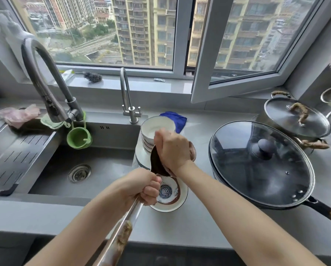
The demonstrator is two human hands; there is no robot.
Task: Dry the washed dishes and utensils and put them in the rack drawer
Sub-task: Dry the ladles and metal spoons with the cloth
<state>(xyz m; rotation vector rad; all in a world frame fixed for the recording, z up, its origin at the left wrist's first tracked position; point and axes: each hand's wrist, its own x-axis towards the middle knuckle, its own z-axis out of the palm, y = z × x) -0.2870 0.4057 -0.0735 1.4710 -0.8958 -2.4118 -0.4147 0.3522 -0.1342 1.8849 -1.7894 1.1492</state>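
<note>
The grey countertop (199, 225) carries everything, its near edge crossed by both forearms; the sunken sink (107, 166) fills its left part; a glass-lidded wok (256, 173) sits at the right, its handle running out of frame. Behind it, toward the far right corner, stands a steel pot (295, 120) with rope-wrapped handles. Between sink and wok, stacked white bowls (153, 127) rise behind the hands, half hidden; a blue-patterned bowl (170, 196) lies nearer the front edge, partly covered by the left hand (141, 187), which is clenched round the shaft of a long-handled steel utensil (131, 217). Its dark oval head, probably a ladle's, is held over the bowls and mostly masked by the right hand (172, 148), whose fingers are bunched on a brown cloth (192, 152) pressed against it; a blue cloth (177, 120) peeks out behind the stack.
</note>
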